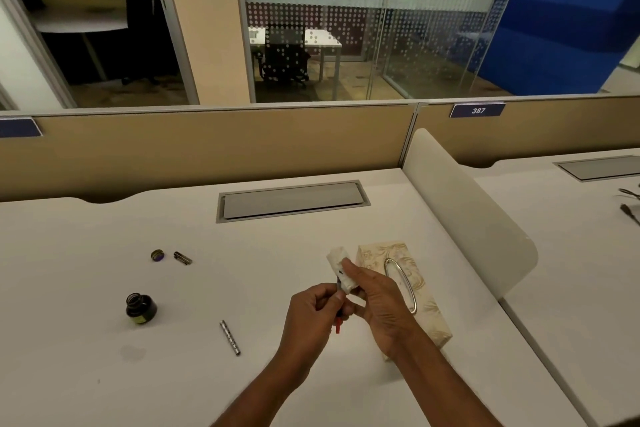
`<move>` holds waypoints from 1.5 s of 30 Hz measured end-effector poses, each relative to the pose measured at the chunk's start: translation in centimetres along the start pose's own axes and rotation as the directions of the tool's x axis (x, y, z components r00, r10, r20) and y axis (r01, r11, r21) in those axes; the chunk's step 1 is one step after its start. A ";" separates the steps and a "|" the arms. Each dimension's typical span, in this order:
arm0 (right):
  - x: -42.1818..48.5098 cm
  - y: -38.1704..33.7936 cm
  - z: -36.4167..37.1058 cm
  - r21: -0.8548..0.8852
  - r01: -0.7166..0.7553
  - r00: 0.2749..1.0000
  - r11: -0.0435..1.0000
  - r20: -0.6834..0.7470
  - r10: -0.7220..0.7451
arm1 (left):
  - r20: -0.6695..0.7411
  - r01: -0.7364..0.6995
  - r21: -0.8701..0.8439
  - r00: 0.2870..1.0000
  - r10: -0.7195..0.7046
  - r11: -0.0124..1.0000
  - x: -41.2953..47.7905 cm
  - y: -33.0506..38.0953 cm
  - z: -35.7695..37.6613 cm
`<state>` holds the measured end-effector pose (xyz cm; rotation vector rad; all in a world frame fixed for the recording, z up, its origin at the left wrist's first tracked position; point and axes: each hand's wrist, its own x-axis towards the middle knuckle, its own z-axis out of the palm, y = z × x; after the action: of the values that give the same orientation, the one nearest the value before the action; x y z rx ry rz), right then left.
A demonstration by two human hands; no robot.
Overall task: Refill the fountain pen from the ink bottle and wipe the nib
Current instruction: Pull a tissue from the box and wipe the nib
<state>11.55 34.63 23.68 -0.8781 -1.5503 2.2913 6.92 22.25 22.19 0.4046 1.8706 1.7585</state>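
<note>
My left hand [313,314] grips the fountain pen section [338,322]; its red converter end pokes out below my fingers. My right hand [379,302] pinches a white tissue [341,269] wrapped around the nib end, which is hidden inside the tissue. The open ink bottle [140,308], dark with a yellow label, stands on the desk to the left. Its cap [158,255] lies further back, next to the pen cap [183,257]. The silver pen barrel [230,337] lies on the desk between the bottle and my hands.
A cream patterned tissue box [427,308] sits just right of my hands. A white curved divider [464,218] separates this desk from the neighbouring one. A grey cable hatch [292,201] is set into the white desk [86,367] near the beige partition.
</note>
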 end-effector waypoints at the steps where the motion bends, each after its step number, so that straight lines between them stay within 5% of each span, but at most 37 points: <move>1: -0.2 0.0 0.1 0.005 0.005 1.000 1.000 -0.010 -0.005 | 0.002 -0.006 0.009 1.000 0.006 1.000 -0.3 0.1 -0.1; 17: -2.5 -2.1 -3.4 0.060 0.054 0.984 0.997 0.169 -0.063 | 0.080 -0.006 0.115 0.997 -0.003 0.993 -3.2 1.7 2.4; 26: -2.7 0.2 -4.0 0.082 0.042 0.976 0.996 0.208 -0.059 | 0.181 0.134 -0.082 0.977 -0.117 0.988 -5.2 0.7 1.9; 45: 0.1 3.0 5.6 -0.239 0.234 0.969 0.942 -0.023 -0.246 | -0.200 -0.026 0.223 0.977 0.072 0.975 -2.6 -1.3 -5.3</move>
<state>8.47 29.19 22.33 -0.7467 -1.8207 1.9298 6.23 16.29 21.43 0.3632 2.2316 1.6855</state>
